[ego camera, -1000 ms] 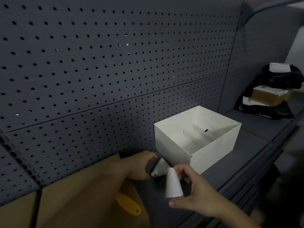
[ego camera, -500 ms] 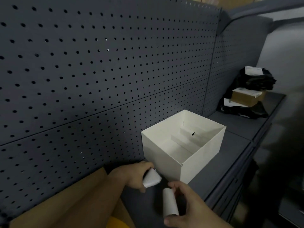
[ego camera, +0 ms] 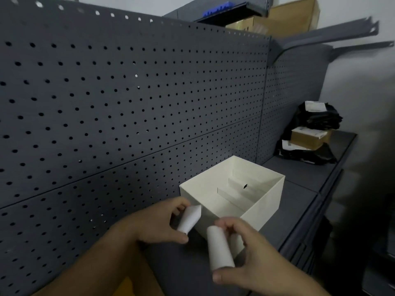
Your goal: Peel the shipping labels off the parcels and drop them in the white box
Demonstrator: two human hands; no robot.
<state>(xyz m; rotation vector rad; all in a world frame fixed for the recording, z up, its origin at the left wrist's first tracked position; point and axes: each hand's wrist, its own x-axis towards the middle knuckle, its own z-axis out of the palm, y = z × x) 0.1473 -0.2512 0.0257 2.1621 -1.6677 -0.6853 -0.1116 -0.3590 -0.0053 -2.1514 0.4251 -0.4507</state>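
Leftmost, a grey pegboard [ego camera: 128, 107] fills the far side of the scene, standing behind a grey shelf [ego camera: 299, 201]. Low at the near left edge lies a strip of brown cardboard [ego camera: 136, 274], partly hidden by the left forearm. Next, the left hand [ego camera: 158, 223] is closed around a rolled white label [ego camera: 190, 218], which juts up and to the right from the grip and ends at a pointed tip touching or just before the box's near left wall; which one cannot be told. To its right, the right hand [ego camera: 252, 261] pinches a second rolled label [ego camera: 220, 248] between thumb and fingers, the roll standing nearly upright just before the box's near corner. Both rolls are outside the box. Behind the hands the white box [ego camera: 267, 201] sits open on the shelf, against the pegboard, with folded flaps on its floor. Far right, well apart from the box, parcels [ego camera: 310, 133] are piled on the shelf: black bags and a brown carton, white labels on them.
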